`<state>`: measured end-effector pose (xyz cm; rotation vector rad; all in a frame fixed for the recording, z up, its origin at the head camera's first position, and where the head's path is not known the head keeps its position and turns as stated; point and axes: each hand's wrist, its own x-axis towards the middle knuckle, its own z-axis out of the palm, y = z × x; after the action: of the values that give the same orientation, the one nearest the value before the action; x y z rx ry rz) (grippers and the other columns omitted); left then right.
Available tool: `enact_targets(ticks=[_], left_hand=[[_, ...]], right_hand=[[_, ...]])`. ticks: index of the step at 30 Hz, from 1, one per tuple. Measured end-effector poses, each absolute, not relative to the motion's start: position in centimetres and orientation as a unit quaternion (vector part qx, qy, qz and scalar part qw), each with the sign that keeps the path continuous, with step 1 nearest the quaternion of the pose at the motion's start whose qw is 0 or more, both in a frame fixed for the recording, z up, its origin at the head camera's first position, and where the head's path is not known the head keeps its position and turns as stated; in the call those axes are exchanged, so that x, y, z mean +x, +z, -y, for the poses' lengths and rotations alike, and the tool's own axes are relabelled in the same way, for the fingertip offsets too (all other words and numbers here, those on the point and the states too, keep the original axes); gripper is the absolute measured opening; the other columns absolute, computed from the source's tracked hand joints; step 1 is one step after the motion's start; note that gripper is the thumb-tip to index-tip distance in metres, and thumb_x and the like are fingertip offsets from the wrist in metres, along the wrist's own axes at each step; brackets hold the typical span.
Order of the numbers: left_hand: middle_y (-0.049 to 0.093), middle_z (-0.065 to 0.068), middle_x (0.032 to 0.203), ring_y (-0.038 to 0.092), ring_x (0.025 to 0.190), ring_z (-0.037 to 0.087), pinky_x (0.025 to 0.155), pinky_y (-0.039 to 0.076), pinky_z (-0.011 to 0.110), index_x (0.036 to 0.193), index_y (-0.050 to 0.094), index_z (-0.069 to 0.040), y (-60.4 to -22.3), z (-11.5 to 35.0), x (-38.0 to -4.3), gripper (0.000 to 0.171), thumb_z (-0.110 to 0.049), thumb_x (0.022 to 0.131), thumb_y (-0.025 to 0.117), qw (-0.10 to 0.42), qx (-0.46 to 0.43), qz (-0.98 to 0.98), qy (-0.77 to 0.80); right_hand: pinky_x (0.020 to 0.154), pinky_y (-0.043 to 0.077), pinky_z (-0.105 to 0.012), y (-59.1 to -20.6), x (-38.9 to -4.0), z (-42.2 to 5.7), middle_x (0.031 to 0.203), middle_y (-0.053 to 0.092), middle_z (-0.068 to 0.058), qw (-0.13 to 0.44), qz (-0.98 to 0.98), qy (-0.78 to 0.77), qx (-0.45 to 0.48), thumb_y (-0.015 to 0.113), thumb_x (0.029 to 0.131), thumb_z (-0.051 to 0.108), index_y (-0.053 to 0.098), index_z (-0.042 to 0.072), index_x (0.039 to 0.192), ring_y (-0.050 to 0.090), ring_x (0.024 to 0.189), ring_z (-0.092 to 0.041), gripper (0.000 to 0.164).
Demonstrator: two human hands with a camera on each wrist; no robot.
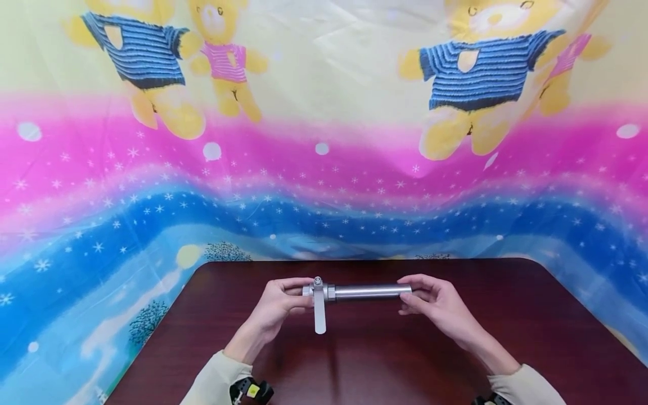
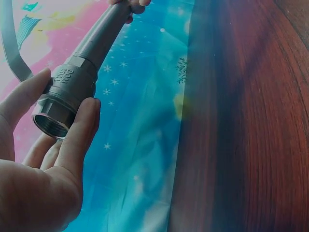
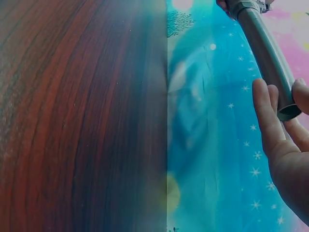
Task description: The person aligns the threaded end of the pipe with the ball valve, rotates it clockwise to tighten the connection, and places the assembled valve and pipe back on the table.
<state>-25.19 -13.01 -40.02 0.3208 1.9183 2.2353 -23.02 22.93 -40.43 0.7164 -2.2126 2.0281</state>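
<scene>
A metal ball valve (image 1: 307,291) with a flat lever handle (image 1: 319,315) is joined to a straight steel pipe (image 1: 372,291). Both are held level above the table. My left hand (image 1: 273,306) pinches the valve body at its left end, thumb on one side and fingers on the other. In the left wrist view, the valve's open threaded end (image 2: 50,124) faces the palm, and raised lettering shows on the body. My right hand (image 1: 440,306) grips the pipe's free end between thumb and fingers. The right wrist view shows the pipe's hollow mouth (image 3: 288,113) near that palm.
Beneath the hands lies a dark red-brown wooden table (image 1: 212,349) with rounded far corners. Behind it and along its sides hangs a printed cloth (image 1: 324,185) with bears and snowflakes. A black wrist device (image 1: 250,389) sits at the left cuff.
</scene>
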Motion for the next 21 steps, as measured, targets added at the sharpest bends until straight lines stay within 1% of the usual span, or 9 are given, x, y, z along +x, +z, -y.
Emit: enact_targets(ticks=[3,7,9,11,13,15,18,21], left_hand=[[0.077,0.019,0.108,0.076,0.087,0.020,0.083,0.061,0.041,0.131,0.067,0.011,-40.12,13.08,-25.20,0.049,0.008,0.083,0.077,0.085,0.109,-0.647,0.750],[0.077,0.019,0.109,0.076,0.087,0.019,0.084,0.061,0.041,0.131,0.067,0.012,-40.07,13.13,-25.28,0.050,0.007,0.083,0.077,0.084,0.117,-0.651,0.745],[0.076,0.020,0.109,0.076,0.088,0.019,0.084,0.061,0.040,0.131,0.066,0.014,-39.96,13.18,-25.28,0.050,0.008,0.082,0.076,0.083,0.119,-0.649,0.747],[0.076,0.020,0.108,0.076,0.088,0.019,0.084,0.061,0.040,0.131,0.066,0.014,-39.89,13.21,-25.25,0.051,0.009,0.081,0.076,0.081,0.117,-0.647,0.749],[0.076,0.020,0.108,0.076,0.087,0.019,0.082,0.061,0.038,0.130,0.067,0.013,-39.85,13.21,-25.23,0.050,0.009,0.080,0.076,0.079,0.115,-0.648,0.749],[0.077,0.019,0.108,0.076,0.086,0.019,0.082,0.061,0.039,0.129,0.068,0.011,-39.83,13.15,-25.24,0.050,0.008,0.080,0.077,0.080,0.114,-0.651,0.747],[0.077,0.019,0.108,0.076,0.085,0.018,0.080,0.060,0.038,0.128,0.070,0.009,-39.88,13.10,-25.28,0.050,0.006,0.080,0.079,0.081,0.113,-0.656,0.742],[0.077,0.019,0.108,0.076,0.085,0.019,0.079,0.061,0.037,0.129,0.070,0.010,-39.95,13.15,-25.25,0.049,0.007,0.080,0.078,0.080,0.112,-0.653,0.745]], right_hand=[[0.081,0.062,-0.046,-40.39,-23.04,-22.80,0.114,0.069,-0.021,0.031,0.721,0.652,0.232,0.075,0.095,-0.002,0.061,-0.010,0.131,0.076,0.089,-0.031,0.039],[0.081,0.062,-0.047,-40.24,-23.05,-22.70,0.116,0.069,-0.017,0.037,0.728,0.644,0.233,0.078,0.091,-0.005,0.060,-0.012,0.130,0.076,0.089,-0.032,0.043],[0.080,0.062,-0.047,-40.11,-23.11,-22.68,0.112,0.071,-0.018,0.035,0.732,0.640,0.229,0.076,0.094,-0.003,0.059,-0.014,0.130,0.076,0.087,-0.033,0.041],[0.080,0.062,-0.046,-40.05,-23.16,-22.69,0.110,0.072,-0.022,0.030,0.735,0.639,0.225,0.073,0.097,0.000,0.060,-0.015,0.130,0.077,0.086,-0.034,0.039],[0.082,0.062,-0.043,-40.03,-23.16,-22.72,0.113,0.071,-0.024,0.023,0.734,0.641,0.223,0.072,0.099,0.002,0.061,-0.014,0.131,0.077,0.087,-0.034,0.038],[0.084,0.062,-0.043,-40.07,-23.14,-22.77,0.118,0.069,-0.024,0.018,0.727,0.647,0.230,0.073,0.097,0.000,0.061,-0.012,0.131,0.077,0.092,-0.034,0.038],[0.085,0.061,-0.044,-40.15,-23.11,-22.83,0.122,0.066,-0.022,0.015,0.720,0.652,0.239,0.075,0.094,-0.005,0.060,-0.012,0.131,0.076,0.094,-0.031,0.040],[0.084,0.061,-0.045,-40.22,-23.13,-22.80,0.116,0.068,-0.024,0.011,0.721,0.651,0.237,0.073,0.096,-0.003,0.059,-0.013,0.130,0.077,0.091,-0.031,0.038]])
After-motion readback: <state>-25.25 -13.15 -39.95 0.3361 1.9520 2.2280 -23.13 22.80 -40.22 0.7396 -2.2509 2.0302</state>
